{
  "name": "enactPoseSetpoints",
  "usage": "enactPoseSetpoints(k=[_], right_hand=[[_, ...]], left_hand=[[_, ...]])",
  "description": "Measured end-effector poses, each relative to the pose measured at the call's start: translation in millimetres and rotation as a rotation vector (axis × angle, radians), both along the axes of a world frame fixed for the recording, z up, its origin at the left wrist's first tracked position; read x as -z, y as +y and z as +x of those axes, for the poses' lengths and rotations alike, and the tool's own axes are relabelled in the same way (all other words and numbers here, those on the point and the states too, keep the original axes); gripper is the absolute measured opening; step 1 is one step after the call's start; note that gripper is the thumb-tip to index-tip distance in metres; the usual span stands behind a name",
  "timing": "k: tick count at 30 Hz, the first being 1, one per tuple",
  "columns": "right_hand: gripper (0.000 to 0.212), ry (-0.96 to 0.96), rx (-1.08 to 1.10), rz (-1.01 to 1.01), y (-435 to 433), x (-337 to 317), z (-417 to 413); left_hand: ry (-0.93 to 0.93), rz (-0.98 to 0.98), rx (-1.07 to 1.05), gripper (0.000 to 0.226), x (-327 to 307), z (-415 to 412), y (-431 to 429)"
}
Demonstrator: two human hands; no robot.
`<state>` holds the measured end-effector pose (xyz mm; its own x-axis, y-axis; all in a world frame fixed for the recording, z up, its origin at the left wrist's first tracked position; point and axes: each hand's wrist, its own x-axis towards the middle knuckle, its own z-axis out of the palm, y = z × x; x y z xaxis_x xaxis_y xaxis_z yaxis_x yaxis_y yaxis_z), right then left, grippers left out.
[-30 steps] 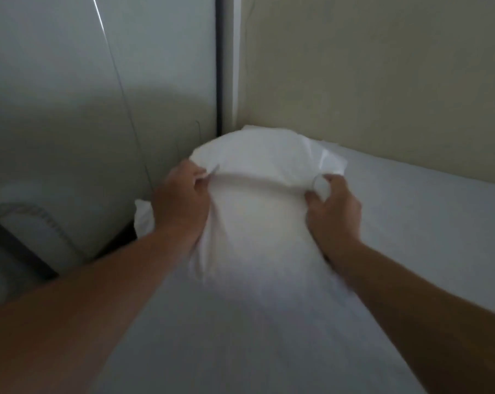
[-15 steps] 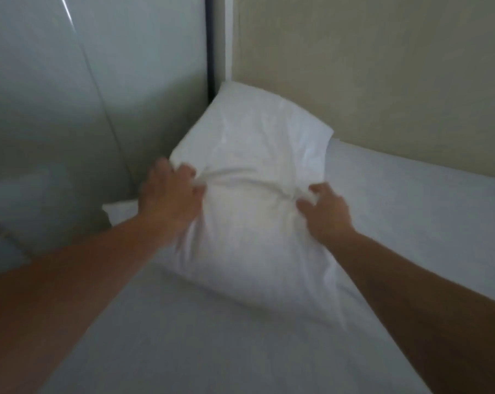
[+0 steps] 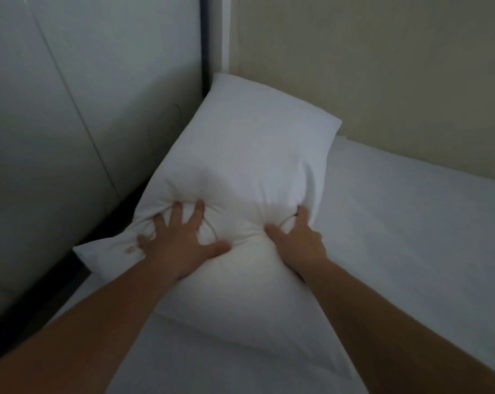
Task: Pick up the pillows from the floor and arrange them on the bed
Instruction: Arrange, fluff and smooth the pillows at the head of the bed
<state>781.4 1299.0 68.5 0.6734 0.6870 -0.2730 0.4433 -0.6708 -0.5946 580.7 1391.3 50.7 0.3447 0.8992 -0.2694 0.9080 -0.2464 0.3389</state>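
A white pillow [image 3: 249, 155] lies on the white bed [image 3: 411, 237], its far end pushed into the corner where the two walls meet. My left hand [image 3: 181, 240] presses down into the pillow's near left part with fingers spread, and the cloth puckers around the fingertips. My right hand [image 3: 297, 240] digs into the pillow's right side, with a fold of cloth bunched between thumb and fingers. Both forearms reach in from the bottom of the view. No other pillow is visible.
A pale grey panel wall [image 3: 84, 109] runs along the bed's left side, with a dark gap [image 3: 41, 294] between it and the mattress. A beige wall [image 3: 383, 66] stands behind the bed. Bare sheet stretches to the right of the pillow.
The pillow has gone from bunched and lifted in both hands to lying flat in the corner. My left hand has let go its grip and spread its fingers on the pillow.
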Motion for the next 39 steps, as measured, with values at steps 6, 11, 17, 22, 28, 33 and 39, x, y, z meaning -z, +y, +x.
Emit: enactPoseSetpoints(k=[6,11,17,22,28,33,39], right_hand=[[0.04,-0.209,0.064,0.426,-21.5,-5.7,-22.4],[0.039,-0.401,0.088,0.483,-41.5,1.8,-38.1],[0.055,-0.233,-0.072,0.024,-24.4,4.6,-13.2],[0.078,-0.088,-0.128,-0.079,-66.3,-23.4,-8.6],[0.076,-0.008,-0.071,0.063,-143.2,-67.3,-21.3],[0.074,0.023,0.078,0.068,-222.3,-87.0,-15.4],[0.074,-0.046,0.213,-0.056,-352.2,-98.7,13.1]], left_hand=[[-0.111,0.124,-0.016,0.107,12.3,-2.7,-8.3],[-0.106,0.142,0.038,0.103,14.5,-7.6,-10.9],[0.13,0.078,0.063,0.113,2.7,0.2,-10.0],[0.197,0.08,0.086,0.083,-28.3,1.2,-52.1],[-0.021,0.126,0.149,0.071,-83.2,-0.5,-124.6],[-0.207,0.033,0.105,0.068,-118.0,13.1,-200.7],[-0.305,-0.166,0.141,0.068,-144.2,35.9,-297.2]])
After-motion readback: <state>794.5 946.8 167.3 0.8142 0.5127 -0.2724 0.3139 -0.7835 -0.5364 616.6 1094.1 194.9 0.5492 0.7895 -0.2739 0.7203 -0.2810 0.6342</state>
